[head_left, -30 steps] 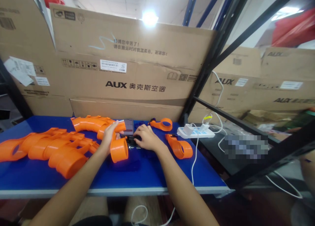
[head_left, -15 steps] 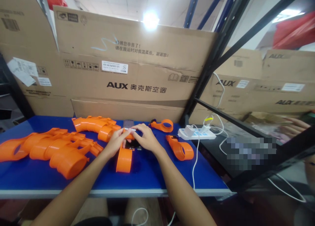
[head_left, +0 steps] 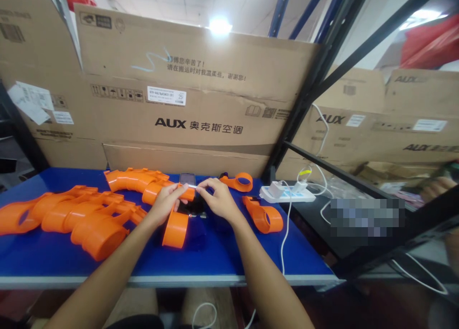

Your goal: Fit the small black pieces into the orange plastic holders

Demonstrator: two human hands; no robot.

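Observation:
My left hand (head_left: 167,203) is closed around an orange plastic part whose wide curved band (head_left: 175,229) hangs below the fingers. A small white strip (head_left: 191,186) lies across the top of this part, under my left thumb. My right hand (head_left: 218,199) pinches the strip's right end between thumb and fingertips. Too small to make out is what kind of strip it is. Behind and beneath the hands, a dark object (head_left: 193,208) shows in part on the blue table (head_left: 143,264). A phone-like device (head_left: 187,178) lies just beyond the hands.
Nested orange parts lie in two rows, a near one (head_left: 86,224) and a far one (head_left: 138,180). Two single orange parts (head_left: 265,217) lie at the right, beside a white power strip (head_left: 287,193) with a trailing cable (head_left: 283,247). Cardboard (head_left: 201,104) walls the back; a black frame post (head_left: 304,94) stands right.
My right hand has drawn slightly right, with its fingers now pinching the strip's end. The held orange part has tilted, its hanging band swinging a little left.

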